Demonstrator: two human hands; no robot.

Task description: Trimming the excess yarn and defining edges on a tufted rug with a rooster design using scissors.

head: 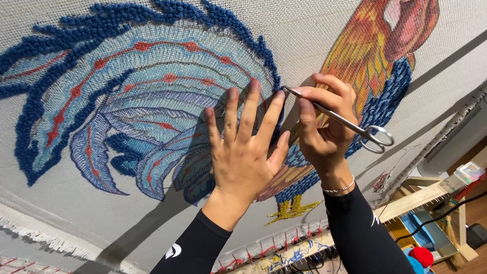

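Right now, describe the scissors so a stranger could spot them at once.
Start at the big white tufting cloth with the rooster picture. Where blue tail meets orange body, the right hand pinches thin steel scissors, tips at the yarn, ring handles lower right. They are the only bare metal on the cloth.

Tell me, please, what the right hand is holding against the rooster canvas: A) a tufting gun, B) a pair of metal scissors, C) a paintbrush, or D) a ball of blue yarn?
B: the right hand grips slim metal scissors, tips at the blue tufted yarn and loop handles out to the right, while the left hand lies flat on the canvas beside them.
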